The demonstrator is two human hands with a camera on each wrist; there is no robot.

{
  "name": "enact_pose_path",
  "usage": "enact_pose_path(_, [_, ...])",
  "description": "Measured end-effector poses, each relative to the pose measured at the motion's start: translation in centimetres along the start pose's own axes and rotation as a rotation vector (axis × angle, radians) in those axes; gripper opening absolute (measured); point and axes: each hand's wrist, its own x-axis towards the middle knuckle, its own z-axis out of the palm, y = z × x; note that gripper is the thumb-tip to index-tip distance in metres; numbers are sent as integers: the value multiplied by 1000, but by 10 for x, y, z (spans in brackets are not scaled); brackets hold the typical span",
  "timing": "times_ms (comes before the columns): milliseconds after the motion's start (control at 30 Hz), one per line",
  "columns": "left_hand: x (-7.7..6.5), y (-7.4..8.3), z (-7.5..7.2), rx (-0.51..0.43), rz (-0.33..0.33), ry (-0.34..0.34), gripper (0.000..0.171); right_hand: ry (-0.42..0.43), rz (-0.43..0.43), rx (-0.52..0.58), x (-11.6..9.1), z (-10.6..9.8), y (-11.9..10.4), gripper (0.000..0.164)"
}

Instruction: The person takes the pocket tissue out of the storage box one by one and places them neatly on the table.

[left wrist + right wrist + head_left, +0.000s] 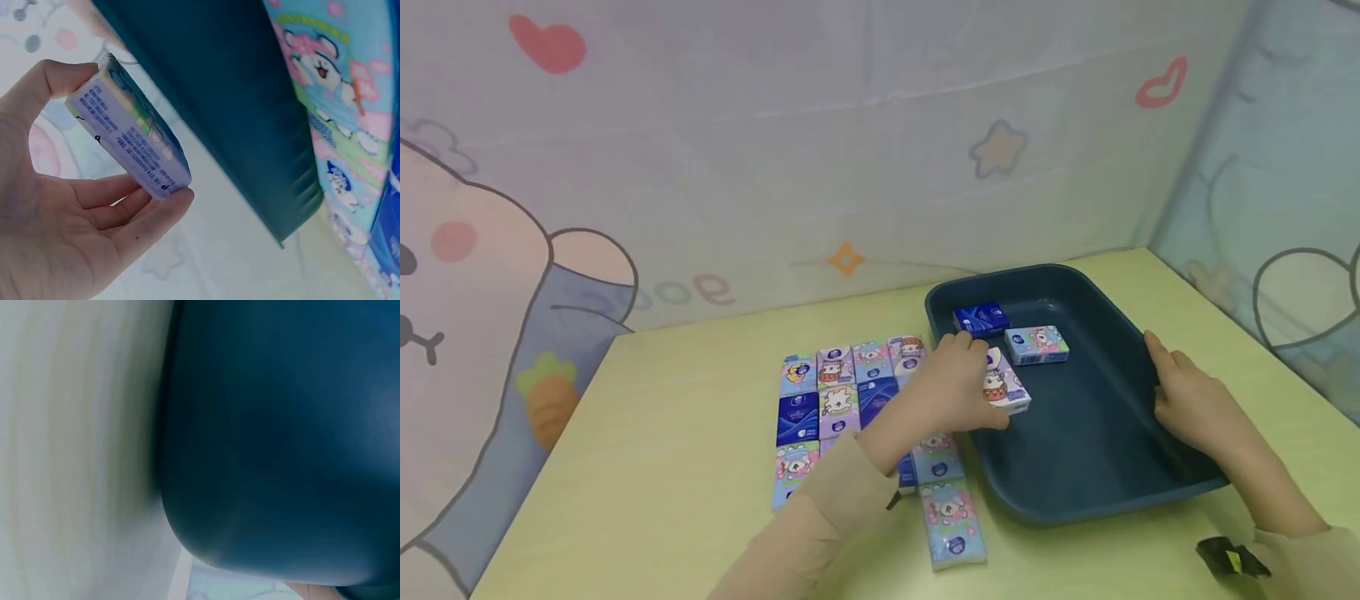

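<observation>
My left hand [946, 385] pinches a white and purple tissue pack [1007, 385] with a drum picture, over the left part of a dark teal tray [1075, 442]. In the left wrist view the left hand [69, 187] has the pack [134, 134] between thumb and fingertips, its printed side showing. Inside the tray lie a dark blue tissue pack [982, 318] and a light blue and pink one [1037, 344]. My right hand [1198, 404] grips the tray's right rim; in the right wrist view only a sliver of that hand [315, 592] shows below the tray wall [269, 456].
Left of the tray, several tissue packs [797, 418] lie in rows on the pale yellow-green table [662, 450], partly hidden by my left forearm. One pack [953, 523] sticks out at the near end. A printed cloth [760, 167] hangs behind the table.
</observation>
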Motion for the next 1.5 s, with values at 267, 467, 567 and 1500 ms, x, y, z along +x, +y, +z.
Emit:
enact_pose_path(267, [-46, -4, -7, -129, -3, 38, 83, 0, -9, -3, -1, 0, -2, 66])
enact_pose_path(467, [-78, -13, -3, -183, -12, 40, 83, -6, -7, -1, -1, -1, -1, 67])
enact_pose_path(567, [-90, -16, 1, -180, -25, 43, 84, -5, -7, 5, -1, -1, -1, 67])
enact_pose_path(1500, [-146, -30, 44, -109, -95, -86, 85, 5, 2, 1, -1, -1, -1, 66])
